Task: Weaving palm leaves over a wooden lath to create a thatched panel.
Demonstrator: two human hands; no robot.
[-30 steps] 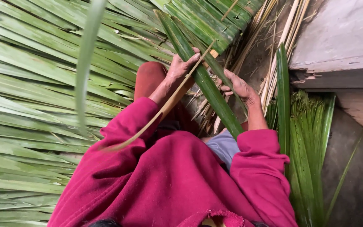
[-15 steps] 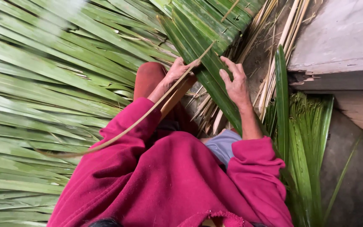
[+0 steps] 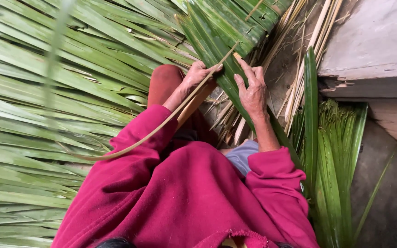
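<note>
Step in hand looks like stitching: folded palm leaflets (image 3: 217,43) are being pinned into a thatch panel with a thin pale midrib strip (image 3: 161,128). Left hand (image 3: 197,76) is closed on the strip near its tip, pinching it against the leaflet; the strip's tail arcs back over the magenta sleeve (image 3: 138,138) toward the loose leaves on the left. Right hand (image 3: 252,89) lies on the leaflet, fingers curled and pressing the fold down, thumb side next to the strip tip. Panel sits on the ground at the top centre, by the pale stalks (image 3: 299,69). Spare leaflets (image 3: 334,156) are stacked right, beside the concrete block (image 3: 373,46). Next move, I judge: hold the fold tight, push the tip through.
</note>
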